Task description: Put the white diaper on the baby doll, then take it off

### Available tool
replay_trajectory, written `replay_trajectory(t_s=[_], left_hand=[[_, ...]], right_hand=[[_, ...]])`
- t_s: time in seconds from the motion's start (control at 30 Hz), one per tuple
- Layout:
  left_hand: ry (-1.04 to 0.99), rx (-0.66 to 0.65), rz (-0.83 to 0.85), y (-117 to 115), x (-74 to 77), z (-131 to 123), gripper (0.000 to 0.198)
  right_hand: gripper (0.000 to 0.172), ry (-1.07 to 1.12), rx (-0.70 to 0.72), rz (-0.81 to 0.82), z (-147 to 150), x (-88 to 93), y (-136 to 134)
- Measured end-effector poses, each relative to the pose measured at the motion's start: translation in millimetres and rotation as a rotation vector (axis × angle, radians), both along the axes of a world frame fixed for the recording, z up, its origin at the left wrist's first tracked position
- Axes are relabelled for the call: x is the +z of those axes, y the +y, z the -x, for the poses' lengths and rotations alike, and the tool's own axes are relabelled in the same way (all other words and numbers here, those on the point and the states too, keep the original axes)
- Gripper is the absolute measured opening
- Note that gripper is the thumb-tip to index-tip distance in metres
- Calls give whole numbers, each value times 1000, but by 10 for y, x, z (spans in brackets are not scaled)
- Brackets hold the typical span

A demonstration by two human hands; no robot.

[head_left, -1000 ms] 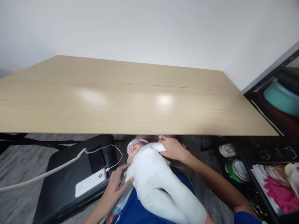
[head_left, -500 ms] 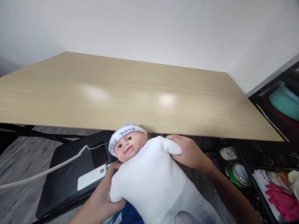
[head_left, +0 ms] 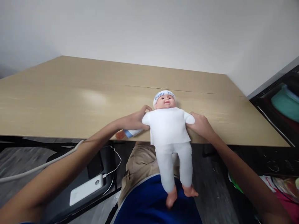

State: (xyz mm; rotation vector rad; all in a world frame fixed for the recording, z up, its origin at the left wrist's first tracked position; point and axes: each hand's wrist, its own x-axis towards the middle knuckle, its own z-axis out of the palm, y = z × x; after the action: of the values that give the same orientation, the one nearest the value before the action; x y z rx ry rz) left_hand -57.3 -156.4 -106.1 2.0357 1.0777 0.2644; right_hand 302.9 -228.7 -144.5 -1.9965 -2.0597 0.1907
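One power bank (head_left: 86, 193) low on the left, then one left hand (head_left: 136, 119), one doll (head_left: 168, 124), one right hand (head_left: 201, 124). Each grip is closed round a doll arm. Doll's got a white suit, a blue-lettered cap and bare feet, lying at the table (head_left: 70, 99) edge with its legs dangling. Black shelf (head_left: 268, 102) far right holds one teal item (head_left: 286, 102)

Open surface (head_left: 70, 99) runs wide to the left of the doll (head_left: 168, 124) and back to the wall (head_left: 149, 31). A narrower strip on its right ends at a black shelf (head_left: 280, 102). The doll lies across the near edge, legs hanging off. The left grip (head_left: 135, 119) and right grip (head_left: 201, 124), closed on its arms, block both flanks. Below the edge at left, a cable (head_left: 35, 169) and power bank (head_left: 86, 193) sit on a black seat (head_left: 56, 205).
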Motion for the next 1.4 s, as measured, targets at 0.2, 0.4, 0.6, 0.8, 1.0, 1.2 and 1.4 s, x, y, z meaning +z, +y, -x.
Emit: replay_trajectory(t_s=[0.2,0.4,0.6,0.8,1.0,1.2,1.4], left_hand=[[200,109,-113,404,37,13,71],[435,278,-265,579,-106,119,79],[393,362,-358,687,-299,186,83],[284,455,-478,1159,-574,224,80],[221,498,-543,1614,-583,131,69],[242,509,-611,2129,-569,73,72],[275,523,-640,2670,-589,-20,73]], right_hand=[[18,26,-13,-66,-51,-131,352],[31,87,62,-163,-193,-297,519],[39,86,31,-255,-252,-407,612],[41,56,-7,-255,-215,-436,1124],[41,123,-28,-350,-155,-474,1717],[40,104,-11,-386,-170,-475,2298],[39,88,8,-388,-242,-482,2897]])
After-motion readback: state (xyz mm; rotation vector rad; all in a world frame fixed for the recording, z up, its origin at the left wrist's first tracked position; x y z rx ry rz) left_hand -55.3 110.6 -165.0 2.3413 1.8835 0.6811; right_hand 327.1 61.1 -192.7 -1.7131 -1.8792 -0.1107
